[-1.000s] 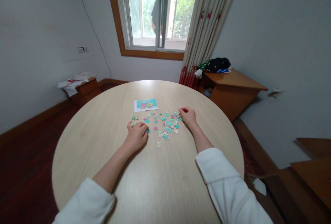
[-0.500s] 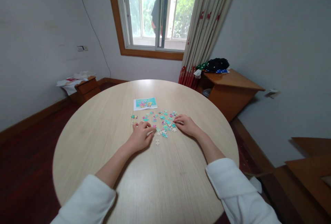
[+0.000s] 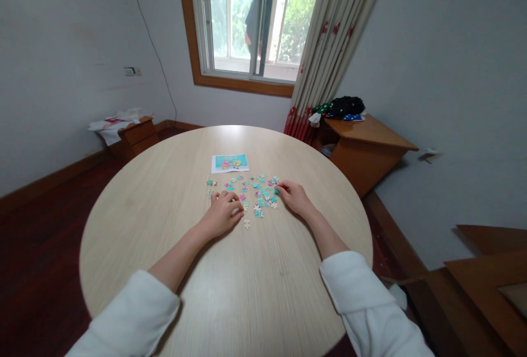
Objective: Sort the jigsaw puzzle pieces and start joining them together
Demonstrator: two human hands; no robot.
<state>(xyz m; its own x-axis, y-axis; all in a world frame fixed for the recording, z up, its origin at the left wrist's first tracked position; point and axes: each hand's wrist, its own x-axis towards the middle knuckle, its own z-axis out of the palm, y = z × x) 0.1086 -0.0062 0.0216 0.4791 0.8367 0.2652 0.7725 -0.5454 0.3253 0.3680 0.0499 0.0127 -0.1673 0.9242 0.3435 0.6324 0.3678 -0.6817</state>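
Observation:
Small jigsaw puzzle pieces [image 3: 263,199], teal, pink and pale, lie scattered in the middle of the round table [image 3: 255,291]. My left hand [image 3: 224,211] rests at the left of the pieces, palm down, fingers loosely bent and apart. Its fingertips are beside a pink piece [image 3: 242,197] and a few pale ones. On the right edge of the group, my right hand [image 3: 295,197] has thumb and forefinger pinched at a teal puzzle piece [image 3: 276,191]. One pale piece [image 3: 247,224] lies alone nearer to me. Behind the pieces is a picture sheet [image 3: 230,163] with cartoon figures.
A wooden desk [image 3: 370,137] with dark cloth [image 3: 348,106] on top stands beyond the table at right, next to a curtain [image 3: 329,44]. A low wooden cabinet [image 3: 139,134] with papers is at far left. A window [image 3: 251,22] is behind.
The view has shifted slightly. My left fingertips have drawn a little toward me from the pieces. My right hand has moved slightly right, at the edge of the group.

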